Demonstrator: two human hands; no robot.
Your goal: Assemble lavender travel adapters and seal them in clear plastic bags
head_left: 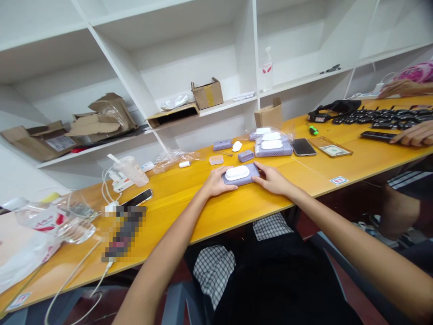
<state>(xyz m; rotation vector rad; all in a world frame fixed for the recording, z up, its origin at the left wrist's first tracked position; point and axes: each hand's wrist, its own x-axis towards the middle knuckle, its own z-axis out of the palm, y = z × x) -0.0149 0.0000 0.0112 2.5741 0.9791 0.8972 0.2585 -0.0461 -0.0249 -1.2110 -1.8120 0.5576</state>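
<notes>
In the head view, the left hand [218,181] covered the left end of a purple case [253,173], and the undersides of both hands' grips were hidden; a pixelated patch [124,234] masked an object at left, and a co-worker's hand [415,134], touching a black device [377,136], was cut off by the right edge. Just beyond the case stood a small purple piece [246,156] and a translucent tray [216,160], with stacked purple cases [275,151] behind to the right, partly under clear plastic, beside a dark phone [303,147]. The case lay low over the table [209,212], in front of the person, the fingers of the left hand and right hand [272,178] grasping its opposite ends. Its long axis ran left to right, the right end slightly farther away, and a white oval piece [237,172] faced up.
</notes>
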